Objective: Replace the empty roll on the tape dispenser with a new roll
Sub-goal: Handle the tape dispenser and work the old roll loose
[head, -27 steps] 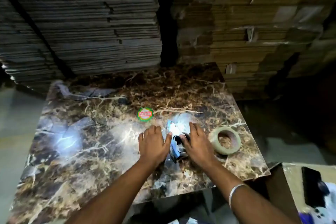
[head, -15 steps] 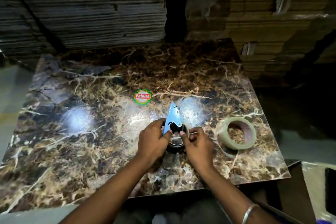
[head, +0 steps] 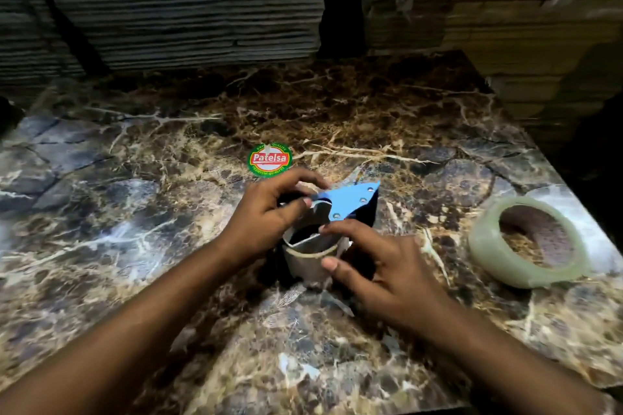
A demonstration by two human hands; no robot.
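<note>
Your left hand (head: 266, 212) grips the tape dispenser (head: 347, 204); right hand (head: 387, 273) pinches its empty roll (head: 308, 263); new roll (head: 529, 246) lies apart on desk (head: 135, 212).

two bare arms show. the left hand (head: 266, 212) wears no ring. the right hand (head: 387, 266) wears none too.

Dispenser (head: 350, 200): my left hand (head: 269, 216) covers its left side.
Empty roll (head: 308, 254): my right hand (head: 387, 269) hides its right wall.
Table (head: 135, 212): lower edge cut off.
Cardboard stacks (head: 202, 3): blurred, I can't count sheets.
</note>
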